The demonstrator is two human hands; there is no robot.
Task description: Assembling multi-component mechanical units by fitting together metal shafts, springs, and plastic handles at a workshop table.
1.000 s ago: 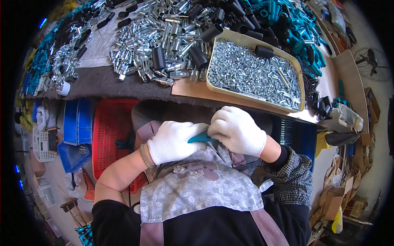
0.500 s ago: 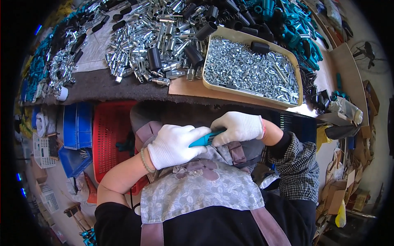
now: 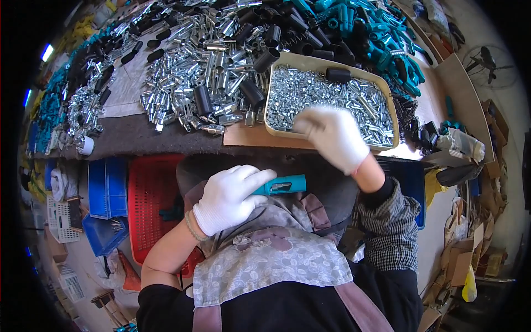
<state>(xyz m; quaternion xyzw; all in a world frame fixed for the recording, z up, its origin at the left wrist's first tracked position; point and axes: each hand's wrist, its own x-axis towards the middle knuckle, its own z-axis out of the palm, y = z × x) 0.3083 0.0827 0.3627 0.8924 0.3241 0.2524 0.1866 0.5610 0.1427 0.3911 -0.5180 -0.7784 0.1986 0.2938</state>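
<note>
My left hand (image 3: 229,199), in a white glove, is closed round a teal plastic tool housing (image 3: 293,185) held over my lap. A slot in the side of the housing shows dark and metal parts inside, and its round end points right. My right hand (image 3: 332,135), gloved too, is smeared by motion over the near edge of a cream tray (image 3: 390,102) on the bench. Small silvery metal pins and pellets (image 3: 298,88) fill this tray. Whether the right fingers hold anything cannot be made out.
Metal sleeves and rods (image 3: 182,83) lie heaped left of the tray, among black tubes (image 3: 203,100). Teal housings (image 3: 381,39) are piled at the back right. Under the bench stand a red basket (image 3: 146,216) and blue bins (image 3: 108,188). Cardboard boxes (image 3: 462,260) are at the right.
My right hand has let go of the teal housing and moved up and right to the tray. The left hand keeps hold of the housing, whose right end is now uncovered.
</note>
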